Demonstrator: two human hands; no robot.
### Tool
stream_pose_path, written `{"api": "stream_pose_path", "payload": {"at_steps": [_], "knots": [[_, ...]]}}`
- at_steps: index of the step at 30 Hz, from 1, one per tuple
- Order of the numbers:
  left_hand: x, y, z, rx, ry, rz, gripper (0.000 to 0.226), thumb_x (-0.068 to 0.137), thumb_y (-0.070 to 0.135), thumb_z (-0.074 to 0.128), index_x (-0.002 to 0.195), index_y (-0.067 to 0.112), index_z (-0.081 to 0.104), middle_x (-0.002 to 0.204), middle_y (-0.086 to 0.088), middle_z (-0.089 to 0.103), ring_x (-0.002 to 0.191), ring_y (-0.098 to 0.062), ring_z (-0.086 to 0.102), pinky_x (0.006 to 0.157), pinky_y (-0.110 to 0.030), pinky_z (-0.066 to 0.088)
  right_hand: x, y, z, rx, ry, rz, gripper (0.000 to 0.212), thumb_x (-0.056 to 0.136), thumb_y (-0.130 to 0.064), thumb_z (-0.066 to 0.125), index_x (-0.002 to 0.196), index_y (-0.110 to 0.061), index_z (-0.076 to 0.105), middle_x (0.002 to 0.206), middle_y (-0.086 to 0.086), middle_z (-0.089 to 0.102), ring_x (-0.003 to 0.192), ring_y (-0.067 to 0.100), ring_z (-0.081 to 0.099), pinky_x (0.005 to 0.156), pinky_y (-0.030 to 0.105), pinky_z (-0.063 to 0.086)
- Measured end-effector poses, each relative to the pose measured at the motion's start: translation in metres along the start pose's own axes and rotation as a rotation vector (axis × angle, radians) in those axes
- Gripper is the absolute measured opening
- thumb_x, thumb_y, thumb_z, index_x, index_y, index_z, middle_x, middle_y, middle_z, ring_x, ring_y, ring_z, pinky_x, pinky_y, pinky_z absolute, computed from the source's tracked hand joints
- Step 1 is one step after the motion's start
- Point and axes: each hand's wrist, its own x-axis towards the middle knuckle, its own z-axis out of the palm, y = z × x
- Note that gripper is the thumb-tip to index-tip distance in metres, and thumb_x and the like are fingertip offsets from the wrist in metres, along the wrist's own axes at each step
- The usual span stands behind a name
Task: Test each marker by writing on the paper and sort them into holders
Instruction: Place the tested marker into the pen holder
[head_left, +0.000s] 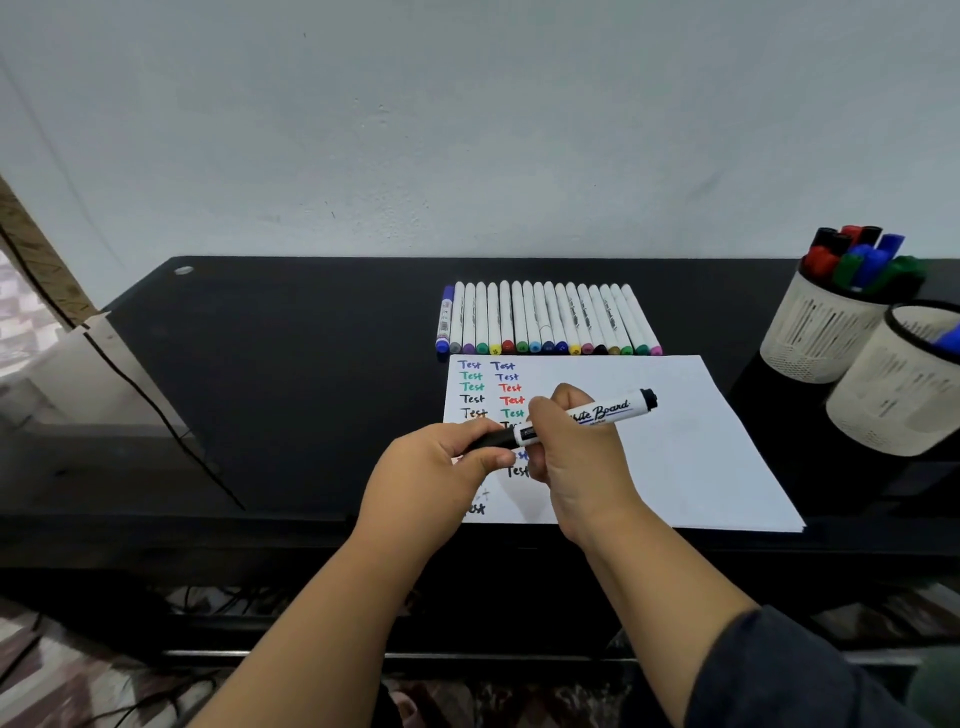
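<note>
Both hands hold one black whiteboard marker (602, 413) level above the white paper (691, 457). My left hand (441, 460) pinches its black cap end. My right hand (571, 447) grips the white barrel, and the marker's black tail points right. The paper carries two columns of the word "Test" in several colours, partly hidden by my hands. A row of several white markers (545, 319) with coloured ends lies just behind the paper. Two white mesh holders stand at the right: the far holder (815, 332) is full of markers, the near holder (893, 400) shows one blue marker.
Everything rests on a black desk (291, 374) against a pale wall. A dark cable (156, 410) runs down the left side by a white box. The desk's front edge lies just below the paper.
</note>
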Motion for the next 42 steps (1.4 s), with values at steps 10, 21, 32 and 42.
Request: {"api": "stream_pose_path", "payload": {"at_steps": [10,21,32,42], "knots": [[-0.001,0.000,0.001,0.064,-0.012,-0.005,0.016,0.088,0.032,0.062,0.100,0.038,0.069,0.088,0.019,0.063,0.087,-0.007,0.059,0.078,-0.031,0.049,0.004,0.002,0.003,0.024,0.029,0.051,0.044,0.086,-0.002,0.047,0.047,-0.021,0.035,0.042,-0.002,0.043,0.036,0.009,0.031,0.042,0.021,0.028],[-0.007,0.007,0.002,-0.022,0.024,-0.050,0.016,0.087,0.032,0.063,0.090,0.047,0.067,0.083,0.018,0.064,0.084,-0.007,0.061,0.077,-0.028,0.049,-0.001,-0.008,0.000,-0.085,0.002,0.065,0.035,0.087,-0.011,0.052,0.054,-0.019,0.041,0.052,0.001,0.050,0.035,0.005,0.036,0.042,0.021,0.030],[-0.014,0.037,-0.001,0.136,0.030,-0.064,0.035,0.088,0.042,0.059,0.121,0.031,0.061,0.077,0.015,0.057,0.067,-0.007,0.052,0.058,-0.022,0.044,-0.008,-0.041,-0.040,0.026,0.149,-0.075,0.024,0.086,-0.026,0.068,0.099,-0.016,0.052,0.071,0.002,0.060,0.062,0.011,0.050,0.058,0.023,0.037],[0.009,0.085,0.034,-0.020,-0.044,-0.013,0.024,0.085,0.040,0.065,0.107,0.033,0.067,0.087,0.013,0.064,0.069,-0.007,0.052,0.053,-0.019,0.042,-0.001,-0.053,-0.107,-1.166,0.314,-0.799,0.035,0.083,-0.007,0.064,0.116,-0.018,0.068,0.119,0.014,0.047,0.102,0.035,0.043,0.081,0.044,0.045]]}}
